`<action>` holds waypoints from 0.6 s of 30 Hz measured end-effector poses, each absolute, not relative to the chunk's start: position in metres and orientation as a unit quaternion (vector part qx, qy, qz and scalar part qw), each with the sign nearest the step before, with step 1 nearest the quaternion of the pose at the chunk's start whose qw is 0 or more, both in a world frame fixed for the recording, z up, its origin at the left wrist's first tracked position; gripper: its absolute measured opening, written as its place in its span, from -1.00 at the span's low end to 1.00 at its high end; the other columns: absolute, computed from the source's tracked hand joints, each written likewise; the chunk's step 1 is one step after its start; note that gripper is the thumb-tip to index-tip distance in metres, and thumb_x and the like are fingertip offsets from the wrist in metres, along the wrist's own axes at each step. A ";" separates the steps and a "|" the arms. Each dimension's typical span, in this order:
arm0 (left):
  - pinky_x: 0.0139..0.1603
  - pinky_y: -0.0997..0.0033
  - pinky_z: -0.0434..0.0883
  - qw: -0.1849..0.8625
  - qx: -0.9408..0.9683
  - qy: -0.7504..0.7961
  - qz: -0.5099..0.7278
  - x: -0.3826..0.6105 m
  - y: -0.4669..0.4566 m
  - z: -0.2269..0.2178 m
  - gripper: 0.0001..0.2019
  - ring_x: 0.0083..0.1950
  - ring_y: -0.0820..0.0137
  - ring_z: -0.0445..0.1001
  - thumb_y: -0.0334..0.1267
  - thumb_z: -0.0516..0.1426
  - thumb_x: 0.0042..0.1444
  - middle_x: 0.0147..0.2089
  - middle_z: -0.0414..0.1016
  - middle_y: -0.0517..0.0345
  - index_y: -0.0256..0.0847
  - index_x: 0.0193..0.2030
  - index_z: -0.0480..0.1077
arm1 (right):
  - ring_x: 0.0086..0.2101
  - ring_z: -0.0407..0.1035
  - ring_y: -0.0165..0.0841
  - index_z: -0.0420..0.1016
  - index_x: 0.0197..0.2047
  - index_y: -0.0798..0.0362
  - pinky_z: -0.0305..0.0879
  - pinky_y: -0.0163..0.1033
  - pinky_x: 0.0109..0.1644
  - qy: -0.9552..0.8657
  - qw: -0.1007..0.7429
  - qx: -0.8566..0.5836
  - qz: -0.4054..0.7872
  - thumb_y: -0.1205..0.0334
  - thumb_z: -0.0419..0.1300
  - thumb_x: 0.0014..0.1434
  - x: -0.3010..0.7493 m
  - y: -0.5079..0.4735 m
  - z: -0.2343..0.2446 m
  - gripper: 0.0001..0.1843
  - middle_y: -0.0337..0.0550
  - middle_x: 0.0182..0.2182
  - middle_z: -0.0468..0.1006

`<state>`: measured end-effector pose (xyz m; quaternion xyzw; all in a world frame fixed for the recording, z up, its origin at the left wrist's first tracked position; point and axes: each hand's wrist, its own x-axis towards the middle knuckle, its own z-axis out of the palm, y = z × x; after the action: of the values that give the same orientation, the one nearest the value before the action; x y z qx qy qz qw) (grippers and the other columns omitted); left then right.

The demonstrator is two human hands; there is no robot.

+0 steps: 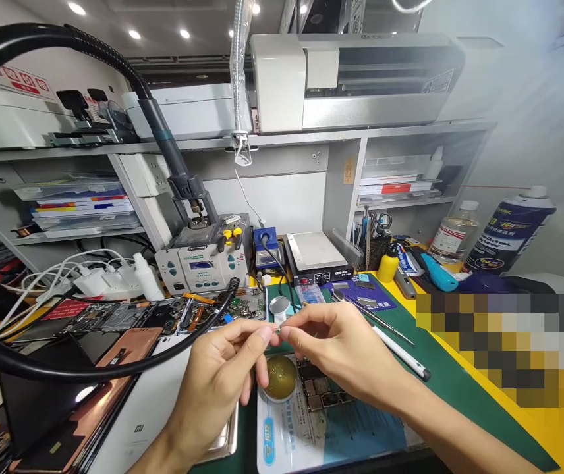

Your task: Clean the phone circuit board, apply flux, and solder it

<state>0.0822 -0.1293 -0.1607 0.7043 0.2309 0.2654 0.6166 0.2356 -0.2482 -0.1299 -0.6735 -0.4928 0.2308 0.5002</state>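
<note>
My left hand [225,368] and my right hand [344,342] meet fingertip to fingertip above the work mat. Both are closed in a pinch on a tiny green piece [278,330], too small and too covered to name more closely. Under the fingers sits a round tub of amber paste [281,380]. Beside it, partly behind my right hand, a phone circuit board [319,390] lies on a white and blue pad [302,441]. A small round white-rimmed item [279,305] shows just beyond the fingertips.
A black hose [128,368] loops across the left side over phone parts and a white Xiaomi back [151,408]. Behind stand a rework station [203,266] and a heating plate [316,253]. Tweezers [385,322] and a white pen-like tool [403,352] lie right on the green mat [460,395].
</note>
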 end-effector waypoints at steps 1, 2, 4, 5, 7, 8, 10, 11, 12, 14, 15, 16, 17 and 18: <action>-0.61 0.58 0.18 0.615 0.703 0.232 0.271 0.082 -0.128 -0.161 -0.55 -0.66 0.58 0.27 0.14 0.26 0.23 -0.56 0.51 0.17 -0.29 -0.12 0.61 | -0.45 0.39 -0.40 0.75 -0.30 0.05 0.22 -0.33 -0.42 -0.495 0.498 -0.672 0.236 0.19 0.27 0.26 0.237 -0.248 -0.131 -0.78 -0.22 -0.47 0.65; -0.61 0.58 0.20 0.614 0.701 0.235 0.277 0.082 -0.127 -0.161 -0.57 -0.64 0.56 0.30 0.12 0.27 0.22 -0.54 0.53 0.16 -0.28 -0.14 0.61 | -0.45 0.39 -0.40 0.75 -0.30 0.06 0.23 -0.33 -0.42 -0.495 0.496 -0.670 0.244 0.17 0.27 0.26 0.238 -0.247 -0.131 -0.77 -0.21 -0.46 0.64; -0.61 0.58 0.25 0.613 0.694 0.241 0.291 0.082 -0.124 -0.162 -0.59 -0.59 0.53 0.36 0.10 0.28 0.21 -0.49 0.57 0.12 -0.26 -0.14 0.62 | -0.47 0.39 -0.40 0.74 -0.29 0.07 0.22 -0.33 -0.44 -0.491 0.496 -0.666 0.264 0.11 0.29 0.26 0.241 -0.247 -0.131 -0.75 -0.20 -0.47 0.63; -0.61 0.58 0.26 0.614 0.689 0.243 0.298 0.082 -0.122 -0.163 -0.61 -0.56 0.51 0.39 0.09 0.29 0.20 -0.45 0.59 0.10 -0.26 -0.15 0.62 | -0.49 0.37 -0.41 0.73 -0.28 0.08 0.20 -0.34 -0.47 -0.488 0.495 -0.664 0.276 0.08 0.30 0.26 0.243 -0.246 -0.131 -0.74 -0.20 -0.48 0.61; -0.63 0.58 0.27 0.619 0.681 0.244 0.306 0.083 -0.120 -0.162 -0.62 -0.54 0.49 0.42 0.07 0.31 0.17 -0.39 0.63 0.05 -0.26 -0.18 0.63 | -0.53 0.34 -0.44 0.73 -0.27 0.10 0.18 -0.35 -0.51 -0.484 0.492 -0.660 0.297 0.05 0.32 0.24 0.249 -0.247 -0.130 -0.72 -0.22 -0.53 0.58; -0.64 0.59 0.27 0.622 0.677 0.244 0.308 0.085 -0.120 -0.161 -0.63 -0.53 0.49 0.43 0.06 0.32 0.15 -0.35 0.65 0.02 -0.27 -0.20 0.63 | -0.54 0.34 -0.44 0.72 -0.28 0.10 0.19 -0.36 -0.51 -0.482 0.493 -0.657 0.306 0.05 0.34 0.23 0.253 -0.247 -0.129 -0.72 -0.22 -0.54 0.57; -0.66 0.59 0.28 0.627 0.671 0.244 0.310 0.087 -0.119 -0.157 -0.64 -0.52 0.48 0.46 0.04 0.33 0.12 -0.28 0.67 -0.03 -0.28 -0.23 0.64 | -0.53 0.37 -0.43 0.71 -0.28 0.11 0.27 -0.35 -0.49 -0.480 0.495 -0.649 0.321 0.04 0.36 0.20 0.263 -0.247 -0.126 -0.72 -0.21 -0.52 0.58; -0.67 0.59 0.29 0.629 0.670 0.245 0.310 0.089 -0.119 -0.154 -0.64 -0.51 0.47 0.46 0.03 0.34 0.11 -0.26 0.68 -0.05 -0.29 -0.23 0.65 | -0.51 0.40 -0.41 0.70 -0.27 0.11 0.32 -0.33 -0.47 -0.483 0.492 -0.650 0.320 0.01 0.36 0.20 0.269 -0.248 -0.125 -0.70 -0.20 -0.50 0.60; -0.67 0.58 0.31 0.628 0.670 0.247 0.309 0.091 -0.118 -0.150 -0.65 -0.50 0.46 0.47 0.01 0.35 0.10 -0.25 0.68 -0.07 -0.30 -0.24 0.65 | -0.51 0.41 -0.39 0.69 -0.24 0.11 0.35 -0.31 -0.45 -0.488 0.485 -0.653 0.316 -0.01 0.34 0.21 0.275 -0.249 -0.124 -0.68 -0.19 -0.48 0.61; -0.66 0.58 0.33 0.623 0.673 0.250 0.310 0.096 -0.116 -0.141 -0.66 -0.49 0.45 0.48 -0.02 0.36 0.09 -0.27 0.68 -0.08 -0.32 -0.24 0.65 | -0.49 0.43 -0.37 0.70 -0.18 0.11 0.37 -0.27 -0.44 -0.508 0.458 -0.666 0.298 -0.03 0.29 0.25 0.285 -0.251 -0.121 -0.65 -0.17 -0.44 0.63; -0.66 0.58 0.35 0.617 0.675 0.250 0.318 0.100 -0.114 -0.136 -0.66 -0.48 0.44 0.48 -0.02 0.37 0.09 -0.26 0.68 -0.09 -0.33 -0.22 0.66 | -0.47 0.45 -0.34 0.70 -0.17 0.10 0.38 -0.25 -0.41 -0.521 0.442 -0.672 0.286 -0.01 0.29 0.24 0.289 -0.252 -0.119 -0.66 -0.16 -0.42 0.65; -0.66 0.58 0.34 0.611 0.675 0.251 0.330 0.103 -0.112 -0.132 -0.66 -0.48 0.44 0.48 -0.03 0.38 0.08 -0.26 0.68 -0.08 -0.32 -0.23 0.66 | -0.42 0.48 -0.31 0.71 -0.17 0.10 0.38 -0.23 -0.36 -0.534 0.428 -0.676 0.274 0.02 0.33 0.21 0.290 -0.254 -0.119 -0.69 -0.14 -0.38 0.67; -0.66 0.58 0.34 0.604 0.675 0.249 0.343 0.106 -0.110 -0.128 -0.66 -0.45 0.43 0.49 -0.03 0.38 0.07 -0.22 0.68 -0.09 -0.32 -0.23 0.65 | -0.36 0.51 -0.26 0.72 -0.17 0.10 0.39 -0.20 -0.29 -0.545 0.416 -0.677 0.266 0.05 0.39 0.15 0.290 -0.256 -0.118 -0.70 -0.11 -0.33 0.69; -0.66 0.58 0.34 0.597 0.672 0.249 0.360 0.110 -0.107 -0.126 -0.66 -0.43 0.43 0.50 -0.03 0.39 0.06 -0.20 0.68 -0.09 -0.32 -0.22 0.65 | -0.26 0.54 -0.20 0.73 -0.14 0.11 0.41 -0.16 -0.20 -0.561 0.401 -0.678 0.256 0.07 0.45 0.08 0.288 -0.257 -0.119 -0.66 -0.07 -0.24 0.71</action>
<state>0.1097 -0.1073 -0.1263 0.6719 0.2488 0.3605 0.5973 0.2880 -0.2571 -0.1189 -0.6776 -0.5608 0.2556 0.4012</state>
